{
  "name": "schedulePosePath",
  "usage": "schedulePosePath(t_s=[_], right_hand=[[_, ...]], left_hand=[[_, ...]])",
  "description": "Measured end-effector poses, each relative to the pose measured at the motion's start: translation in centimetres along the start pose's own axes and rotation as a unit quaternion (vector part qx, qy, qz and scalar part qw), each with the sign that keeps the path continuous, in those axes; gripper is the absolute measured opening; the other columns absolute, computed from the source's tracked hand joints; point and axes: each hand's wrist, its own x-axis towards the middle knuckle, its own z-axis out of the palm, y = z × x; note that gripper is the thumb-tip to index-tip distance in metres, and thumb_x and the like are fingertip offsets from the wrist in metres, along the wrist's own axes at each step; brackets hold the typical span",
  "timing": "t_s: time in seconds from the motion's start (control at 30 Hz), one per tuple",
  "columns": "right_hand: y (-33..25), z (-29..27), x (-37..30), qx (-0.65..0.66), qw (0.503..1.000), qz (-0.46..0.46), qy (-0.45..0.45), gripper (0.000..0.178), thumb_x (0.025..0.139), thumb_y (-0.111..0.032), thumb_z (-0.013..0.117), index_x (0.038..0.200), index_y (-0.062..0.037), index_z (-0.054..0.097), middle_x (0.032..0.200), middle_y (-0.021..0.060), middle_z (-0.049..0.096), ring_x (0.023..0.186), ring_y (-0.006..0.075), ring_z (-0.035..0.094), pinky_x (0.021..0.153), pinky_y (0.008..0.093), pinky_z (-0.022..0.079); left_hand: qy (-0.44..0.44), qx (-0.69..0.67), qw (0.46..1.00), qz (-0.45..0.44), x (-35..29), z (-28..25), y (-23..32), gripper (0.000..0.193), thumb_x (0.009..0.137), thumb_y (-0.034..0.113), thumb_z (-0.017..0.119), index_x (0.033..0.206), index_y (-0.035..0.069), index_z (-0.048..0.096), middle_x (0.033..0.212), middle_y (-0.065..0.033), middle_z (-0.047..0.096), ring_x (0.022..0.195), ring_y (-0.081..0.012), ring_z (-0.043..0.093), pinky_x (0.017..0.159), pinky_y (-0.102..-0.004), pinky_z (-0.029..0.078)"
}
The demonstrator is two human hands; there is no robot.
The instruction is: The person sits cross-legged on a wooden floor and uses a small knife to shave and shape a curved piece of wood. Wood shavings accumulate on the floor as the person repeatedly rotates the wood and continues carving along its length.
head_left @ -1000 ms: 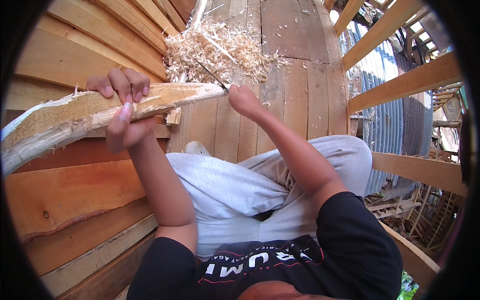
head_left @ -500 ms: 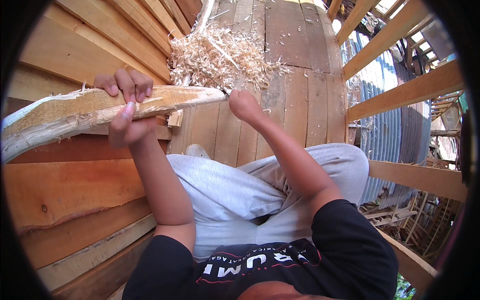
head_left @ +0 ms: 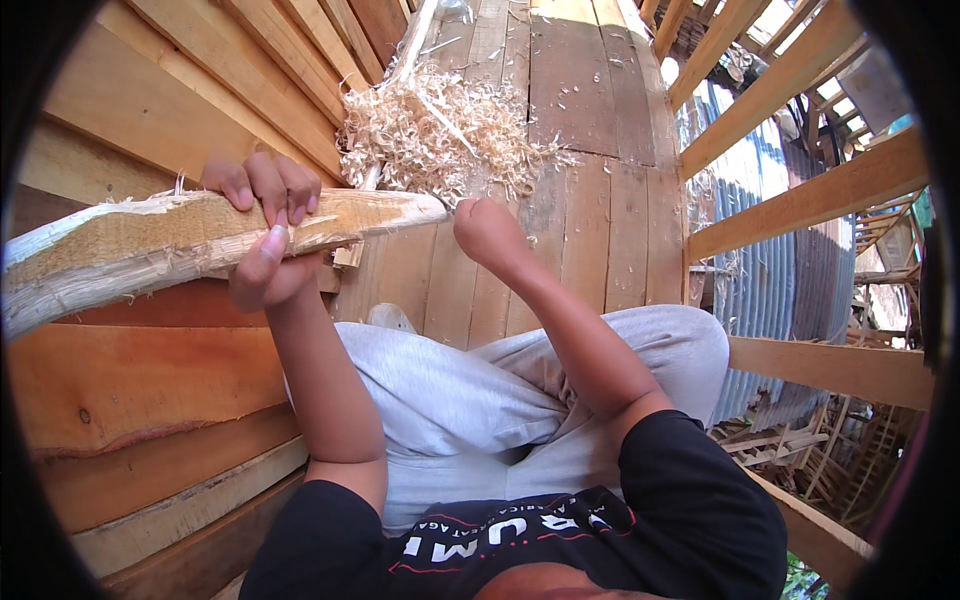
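Your left hand point(head_left: 265, 240) gripped the big wooden stick point(head_left: 180, 245) at the left of the frame. Your right hand point(head_left: 487, 232) was a closed fist by its tip, near the wood shavings point(head_left: 435, 135) up top.

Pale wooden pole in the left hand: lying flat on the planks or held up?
Held up. The left hand wraps around the rough, pale wooden pole, which spans roughly level above the plank floor; its tip ends near the right hand.
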Motion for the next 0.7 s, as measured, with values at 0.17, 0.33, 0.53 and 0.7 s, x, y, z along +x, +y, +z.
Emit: schedulePosePath(t_s=[0.17,0.33,0.53,0.7], right_hand=[[3.5,0.9,2.6,0.003,1.000,0.009,-0.018,0.052,0.091,-0.030,0.032,0.092,0.0114,0.064,0.099,0.0361,0.060,0.096,0.0489,0.060,0.090,0.0519,0.044],[4.2,1.7,2.9,-0.005,1.000,0.001,-0.005,0.052,0.091,-0.030,0.033,0.092,0.0116,0.064,0.099,0.0356,0.061,0.095,0.0498,0.060,0.090,0.0519,0.044],[0.5,0.4,0.4,-0.015,1.000,0.001,-0.007,0.055,0.091,-0.031,0.031,0.090,0.0142,0.062,0.093,0.0364,0.061,0.092,0.0495,0.060,0.089,0.0503,0.045],[4.3,0.9,3.0,-0.030,0.999,0.009,-0.021,0.051,0.092,-0.030,0.031,0.095,0.0093,0.064,0.101,0.0355,0.061,0.096,0.0491,0.059,0.090,0.0526,0.044]], left_hand=[[0.063,0.000,0.998,0.004,-0.1,0.5,-0.2,0.038,0.061,0.008,0.054,0.095,0.010,0.038,0.071,-0.0052,0.037,0.065,-0.0163,0.036,0.064,-0.0313,0.035],[0.061,0.029,0.998,-0.014,-0.1,-0.6,0.3,0.036,0.061,0.013,0.054,0.094,0.012,0.040,0.071,-0.0036,0.036,0.065,-0.0149,0.035,0.067,-0.0310,0.034],[0.034,0.011,0.999,-0.004,-0.6,-0.6,0.2,0.036,0.061,0.012,0.054,0.094,0.012,0.040,0.070,-0.0030,0.036,0.065,-0.0146,0.036,0.066,-0.0311,0.034],[0.049,0.017,0.999,-0.012,0.1,-1.0,0.2,0.035,0.062,0.011,0.054,0.094,0.012,0.039,0.070,-0.0024,0.036,0.064,-0.0143,0.036,0.067,-0.0312,0.034]])
